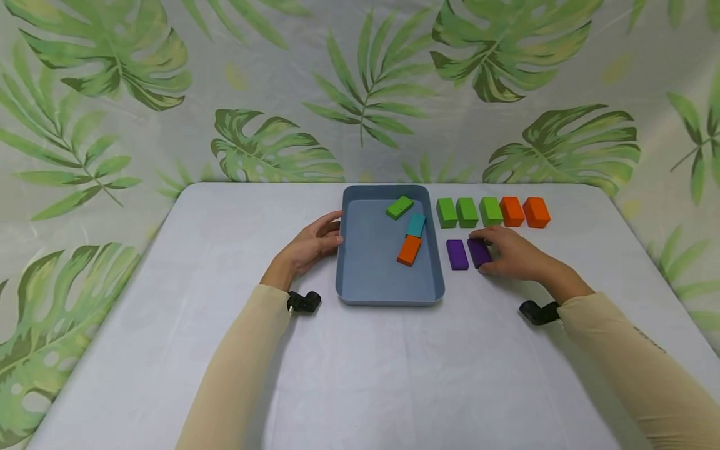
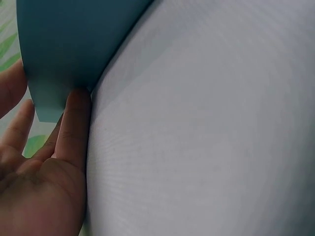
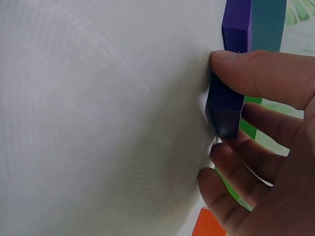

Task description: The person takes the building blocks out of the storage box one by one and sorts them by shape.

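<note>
A blue-grey tray [image 1: 365, 275] lies on the white table, with a green block [image 1: 399, 207], a teal block [image 1: 416, 225] and an orange block [image 1: 409, 250] inside. My left hand [image 1: 310, 245] touches the tray's left side; in the left wrist view its fairly straight fingers rest against the tray wall [image 2: 74, 49]. To the right of the tray, my right hand [image 1: 514, 255] pinches a purple block [image 1: 479, 253] between thumb and fingers. Another purple block [image 1: 457, 255] stands just left of it. The right wrist view shows the thumb over the held purple block [image 3: 226, 108].
Behind the purple blocks runs a row of several green blocks [image 1: 467, 213] and two orange blocks [image 1: 537, 213], close to the table's [image 1: 360, 375] back edge. A leaf-patterned cloth [image 1: 270, 75] hangs behind the table. Each wrist carries a small black camera [image 1: 304, 302].
</note>
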A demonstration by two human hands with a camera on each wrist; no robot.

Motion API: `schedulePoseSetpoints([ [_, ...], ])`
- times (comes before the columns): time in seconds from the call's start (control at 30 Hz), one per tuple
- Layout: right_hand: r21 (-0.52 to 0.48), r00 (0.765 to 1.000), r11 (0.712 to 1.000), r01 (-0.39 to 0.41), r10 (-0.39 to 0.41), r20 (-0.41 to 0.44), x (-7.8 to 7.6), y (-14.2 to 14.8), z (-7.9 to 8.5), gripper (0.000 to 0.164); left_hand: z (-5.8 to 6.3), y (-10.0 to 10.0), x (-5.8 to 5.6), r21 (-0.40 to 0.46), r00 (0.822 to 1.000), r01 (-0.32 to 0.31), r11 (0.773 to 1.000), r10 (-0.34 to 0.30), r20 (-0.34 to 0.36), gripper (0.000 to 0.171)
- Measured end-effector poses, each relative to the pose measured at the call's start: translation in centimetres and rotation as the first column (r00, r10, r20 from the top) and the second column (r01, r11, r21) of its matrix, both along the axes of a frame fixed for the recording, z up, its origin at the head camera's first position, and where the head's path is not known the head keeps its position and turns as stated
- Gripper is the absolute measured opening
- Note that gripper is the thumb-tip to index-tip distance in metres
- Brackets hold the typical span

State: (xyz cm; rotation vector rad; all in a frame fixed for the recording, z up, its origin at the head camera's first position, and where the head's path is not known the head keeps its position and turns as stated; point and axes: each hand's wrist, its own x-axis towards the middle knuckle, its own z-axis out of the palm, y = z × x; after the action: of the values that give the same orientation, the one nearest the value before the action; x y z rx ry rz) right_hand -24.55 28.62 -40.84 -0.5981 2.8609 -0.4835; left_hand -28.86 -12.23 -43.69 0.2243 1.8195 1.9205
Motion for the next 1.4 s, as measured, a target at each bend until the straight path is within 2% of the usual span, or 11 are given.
schedulePoseSetpoints([
  [0.17,-0.017,1.000,1.000,0.012,-0.012,0.028,-0.1,-0.1,0.0,0.071,0.1,0.0,0.1,0.001,1.000,-0.009,1.000,0.009,0.003,0.065],
  [0.3,-0.039,0.996,0.998,0.049,-0.046,0.074,0.1,0.0,0.7,0.076,0.1,0.0,0.0,0.000,1.000,-0.001,1.000,0.001,0.004,0.065],
  [0.43,-0.065,0.997,0.996,0.058,-0.054,0.058,0.5,0.2,2.1,0.064,0.2,-0.1,0.0,0.008,1.000,0.002,1.000,-0.002,0.003,0.065],
  [0.6,-0.183,1.000,0.983,0.009,-0.008,0.002,0.5,-0.4,4.3,0.049,0.3,-0.2,0.0,0.014,1.000,-0.005,1.000,0.005,-0.006,0.064],
  [0.77,-0.238,1.000,0.971,-0.013,0.007,-0.027,0.3,-1.7,6.0,0.043,0.1,-0.1,0.0,0.014,1.000,0.007,1.000,-0.007,-0.003,0.065],
  [0.97,-0.206,0.999,0.978,-0.011,0.003,-0.038,-1.3,-4.0,6.7,0.042,-0.2,-0.1,0.0,0.010,1.000,0.001,1.000,-0.001,0.007,0.065],
  [1.17,-0.145,0.995,0.986,-0.081,0.072,-0.067,-3.4,-7.5,7.4,0.043,-0.3,-0.2,0.0,0.003,1.000,-0.007,1.000,0.007,0.010,0.065],
  [1.4,-0.098,0.993,0.989,-0.111,0.108,-0.035,-5.1,-9.9,7.5,0.044,-0.1,0.0,0.0,0.003,1.000,-0.004,1.000,0.004,0.010,0.064],
])
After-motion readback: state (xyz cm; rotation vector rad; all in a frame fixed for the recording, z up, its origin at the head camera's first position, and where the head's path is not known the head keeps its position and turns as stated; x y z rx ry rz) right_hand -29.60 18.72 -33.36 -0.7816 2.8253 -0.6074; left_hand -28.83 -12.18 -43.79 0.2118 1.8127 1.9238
